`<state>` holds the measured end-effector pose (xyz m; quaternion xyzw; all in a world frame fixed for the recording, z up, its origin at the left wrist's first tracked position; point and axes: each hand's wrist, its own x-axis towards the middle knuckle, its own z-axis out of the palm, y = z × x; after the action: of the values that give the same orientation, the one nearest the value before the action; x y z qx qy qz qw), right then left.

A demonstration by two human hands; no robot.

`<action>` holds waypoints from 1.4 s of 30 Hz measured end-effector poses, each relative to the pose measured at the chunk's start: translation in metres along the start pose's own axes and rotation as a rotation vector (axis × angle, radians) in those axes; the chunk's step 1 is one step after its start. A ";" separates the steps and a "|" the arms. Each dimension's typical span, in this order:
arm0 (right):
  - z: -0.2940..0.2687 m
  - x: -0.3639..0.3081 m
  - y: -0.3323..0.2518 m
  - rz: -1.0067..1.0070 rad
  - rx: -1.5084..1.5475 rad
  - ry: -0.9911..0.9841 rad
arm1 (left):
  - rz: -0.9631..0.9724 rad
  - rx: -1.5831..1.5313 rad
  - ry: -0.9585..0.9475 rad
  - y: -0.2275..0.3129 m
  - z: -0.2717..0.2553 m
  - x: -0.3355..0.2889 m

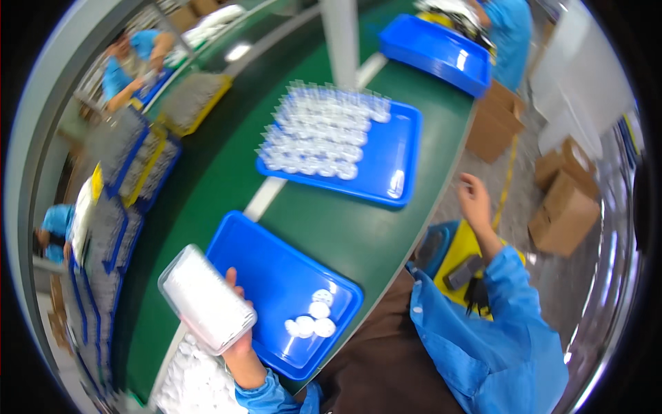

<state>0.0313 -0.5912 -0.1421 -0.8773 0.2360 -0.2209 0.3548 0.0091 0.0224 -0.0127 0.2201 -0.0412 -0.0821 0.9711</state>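
My left hand (240, 343) grips a clear rectangular plastic box (207, 298), whitish inside, from its right side. The box is tilted over the left edge of a blue tray (258, 259); motion blur hides what is in it. Several small round white pieces (319, 310) lie at the right end of that tray. Out past the table's right edge, my right hand (476, 200) hangs in the air with loosely bent fingers and nothing visible in it. Further up the table, a second blue tray (392, 162) carries rows of white round-based pieces with thin clear spikes (317, 134).
A heap of white pieces (196, 379) lies below the near tray. Stacked trays (127, 165) line the left side. At the far end stands another blue tray (434, 52). Cardboard boxes (565, 214) sit on the floor at right. Co-workers in blue (507, 41) work nearby.
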 end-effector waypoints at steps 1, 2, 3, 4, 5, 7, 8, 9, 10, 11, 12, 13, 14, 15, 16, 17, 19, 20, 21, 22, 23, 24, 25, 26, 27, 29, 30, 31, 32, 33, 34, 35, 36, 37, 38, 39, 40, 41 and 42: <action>-0.014 0.009 -0.005 -0.054 0.169 0.173 | 0.085 0.054 0.192 -0.002 0.003 0.003; -0.021 0.011 -0.034 -0.134 0.247 0.184 | 0.135 0.112 0.243 -0.002 0.013 0.004; -0.039 0.013 -0.069 -0.213 0.319 0.199 | 0.177 0.158 0.296 0.001 0.019 0.003; -0.046 0.011 -0.111 -0.315 0.352 0.142 | 0.238 0.212 0.346 0.004 0.010 -0.002; -0.044 0.002 -0.156 -0.412 0.375 0.091 | 0.250 0.192 0.326 0.001 0.015 -0.001; -0.021 -0.022 -0.232 -0.640 0.485 -0.189 | 0.250 0.148 0.275 -0.008 0.030 0.013; 0.007 -0.040 -0.264 -0.616 0.598 -0.448 | 0.258 0.131 0.206 -0.009 0.027 0.017; 0.027 -0.056 -0.309 -0.711 0.525 -0.691 | 0.276 0.127 0.152 -0.006 0.024 0.016; 0.057 -0.066 -0.338 -0.791 0.576 -0.940 | 0.252 0.047 0.235 -0.005 0.017 0.014; 0.084 -0.079 -0.362 -0.759 0.662 -1.121 | 0.227 -0.038 0.313 -0.003 0.010 0.013; 0.111 -0.092 -0.376 -0.556 0.798 -1.310 | 0.248 -0.064 0.246 -0.008 0.014 0.014; 0.141 -0.103 -0.386 -0.319 0.956 -1.493 | 0.230 -0.090 0.155 -0.011 0.006 0.017; 0.167 -0.111 -0.394 -0.127 1.027 -1.673 | 0.243 -0.037 0.204 -0.010 -0.007 0.017; 0.180 -0.119 -0.406 0.091 1.078 -1.829 | 0.239 0.008 0.250 -0.006 0.002 0.024; 0.182 -0.129 -0.414 0.264 1.078 -1.845 | 0.339 0.065 0.358 -0.015 0.018 0.026; 0.187 -0.134 -0.423 0.389 1.126 -1.849 | 0.415 0.362 0.378 -0.012 0.015 0.026; 0.193 -0.136 -0.434 0.650 1.197 -1.812 | 0.626 0.727 0.525 -0.012 -0.007 0.027; 0.198 -0.129 -0.432 0.677 1.236 -1.803 | 0.618 1.014 0.570 -0.005 0.000 0.027; 0.203 -0.121 -0.427 0.707 1.297 -1.858 | 0.595 1.306 0.613 0.009 0.016 0.023; 0.207 -0.112 -0.423 0.731 1.358 -1.915 | 0.567 1.600 0.650 0.019 0.029 0.022; 0.213 -0.109 -0.420 0.769 1.424 -1.982 | 0.654 1.562 0.751 0.021 0.034 0.024; 0.218 -0.109 -0.419 0.746 1.349 -1.917 | 0.752 1.616 0.744 0.024 0.039 0.024; 0.222 -0.106 -0.419 0.733 1.385 -1.938 | 0.850 1.670 0.732 0.028 0.045 0.024; 0.225 -0.106 -0.418 0.729 1.429 -1.950 | 0.837 1.852 0.623 0.034 0.055 0.026; 0.227 -0.105 -0.416 0.728 1.461 -1.957 | 0.816 2.018 0.506 0.036 0.064 0.028; 0.224 -0.106 -0.422 0.706 1.498 -1.972 | 0.694 2.072 0.481 0.030 0.078 0.041; 0.221 -0.106 -0.426 0.709 1.481 -1.960 | 0.655 2.088 0.467 0.027 0.078 0.045; 0.220 -0.106 -0.427 0.712 1.465 -1.945 | 0.616 2.103 0.452 0.025 0.077 0.048; 0.219 -0.104 -0.429 0.710 1.455 -1.942 | 0.615 2.079 0.472 0.025 0.072 0.049; 0.219 -0.103 -0.429 0.709 1.445 -1.937 | 0.634 2.060 0.478 0.026 0.068 0.050; 0.219 -0.101 -0.429 0.708 1.436 -1.933 | 0.653 2.041 0.484 0.027 0.065 0.049; 0.220 -0.101 -0.428 0.711 1.428 -1.928 | 0.670 2.024 0.489 0.029 0.062 0.048; 0.221 -0.101 -0.425 0.714 1.420 -1.924 | 0.706 1.985 0.477 0.031 0.056 0.046; 0.223 -0.102 -0.423 0.718 1.411 -1.920 | 0.791 1.710 0.451 0.031 0.052 0.047; 0.226 -0.102 -0.421 0.764 1.461 -1.970 | 0.859 1.432 0.426 0.031 0.047 0.049; 0.229 -0.101 -0.419 0.812 1.511 -2.020 | 0.854 1.218 0.475 0.032 0.048 0.045; 0.230 -0.100 -0.418 0.862 1.536 -2.030 | 0.869 0.987 0.514 0.034 0.050 0.041; 0.232 -0.098 -0.415 0.914 1.557 -2.035 | 0.898 0.754 0.549 0.035 0.049 0.038; 0.232 -0.095 -0.412 0.965 1.551 -2.001 | 0.919 0.724 0.569 0.039 0.052 0.034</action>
<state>0.1910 -0.1544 -0.0144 -0.0668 -0.0237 0.5771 0.8136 0.0415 0.0290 0.0525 0.5065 0.1025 0.4224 0.7447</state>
